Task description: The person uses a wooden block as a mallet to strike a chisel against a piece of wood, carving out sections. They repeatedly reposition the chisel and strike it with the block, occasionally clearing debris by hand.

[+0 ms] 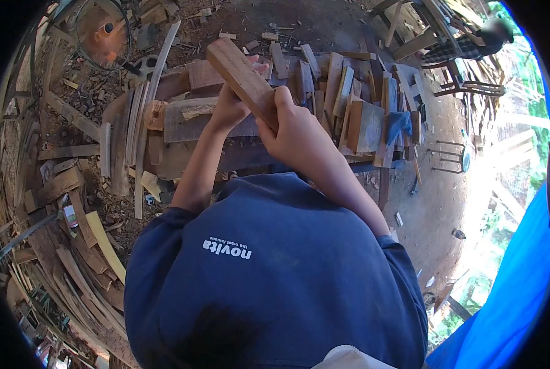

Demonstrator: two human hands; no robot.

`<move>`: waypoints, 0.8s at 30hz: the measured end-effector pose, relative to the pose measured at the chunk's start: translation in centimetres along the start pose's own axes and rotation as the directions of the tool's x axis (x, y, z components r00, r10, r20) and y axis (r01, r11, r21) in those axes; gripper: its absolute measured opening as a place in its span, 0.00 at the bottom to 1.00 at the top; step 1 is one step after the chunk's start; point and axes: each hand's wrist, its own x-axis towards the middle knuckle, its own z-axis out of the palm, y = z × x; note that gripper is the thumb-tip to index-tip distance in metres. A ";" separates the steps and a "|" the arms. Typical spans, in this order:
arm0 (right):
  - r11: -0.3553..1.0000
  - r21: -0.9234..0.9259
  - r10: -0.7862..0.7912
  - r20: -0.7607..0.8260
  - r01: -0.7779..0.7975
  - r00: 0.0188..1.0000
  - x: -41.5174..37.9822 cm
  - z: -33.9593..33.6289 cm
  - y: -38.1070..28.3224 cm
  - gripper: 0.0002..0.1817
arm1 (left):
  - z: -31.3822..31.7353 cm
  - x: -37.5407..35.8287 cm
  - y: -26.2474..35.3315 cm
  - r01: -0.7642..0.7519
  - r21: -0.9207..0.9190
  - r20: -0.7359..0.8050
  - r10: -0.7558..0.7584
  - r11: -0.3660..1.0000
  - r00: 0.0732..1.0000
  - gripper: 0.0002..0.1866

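Observation:
A rectangular wooden block [241, 77] is raised at a slant above the workbench, its far end pointing up and left. My right hand [294, 128] wraps round the near end, thumb along its edge. From the left, my left hand [230, 109] supports the block underneath; its fingertips show past the far side, and the palm is partly hidden. Below my hands lies a thick grey timber piece [185, 126] with a rough splinter of wood [199, 111] on top.
Stacked offcuts [342, 86] crowd the bench at right, with a blue cloth [399, 125] among them. Long thin strips [138, 123] lean at left. A round fan [104, 35] stands at upper left. Another person [468, 46] is at upper right, near a wooden chair [468, 86].

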 end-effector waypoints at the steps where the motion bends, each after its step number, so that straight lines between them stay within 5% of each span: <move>1: 1.000 0.000 0.000 -0.001 0.000 1.000 0.0 0.0 0.1 0.19 | -0.1 -0.1 -0.7 0.000 0.000 0.001 0.000 1.000 1.000 0.44; 4: 1.000 0.005 -0.005 -0.003 0.005 1.000 0.0 0.1 0.2 0.19 | -0.4 -0.1 -2.6 0.032 0.073 -0.072 -0.026 0.997 0.997 0.46; 6: 1.000 0.025 -0.002 0.011 0.001 1.000 0.0 0.0 0.2 0.19 | -0.6 0.2 -2.8 -0.190 0.290 0.006 0.197 0.938 0.980 0.46; 9: 0.999 0.029 -0.032 -0.007 0.032 0.999 0.2 0.1 0.7 0.19 | 0.3 0.4 -1.7 -0.124 0.069 -0.095 0.130 0.990 0.987 0.46; 22: 1.000 0.000 -0.022 -0.014 0.022 1.000 0.3 -0.1 0.4 0.19 | 1.5 0.8 1.8 -0.049 0.029 -0.160 0.053 0.998 0.986 0.34; 24: 1.000 0.008 -0.002 -0.003 0.003 1.000 0.3 -0.1 0.4 0.19 | 1.3 1.0 1.2 -0.063 0.081 -0.165 0.076 0.995 0.983 0.23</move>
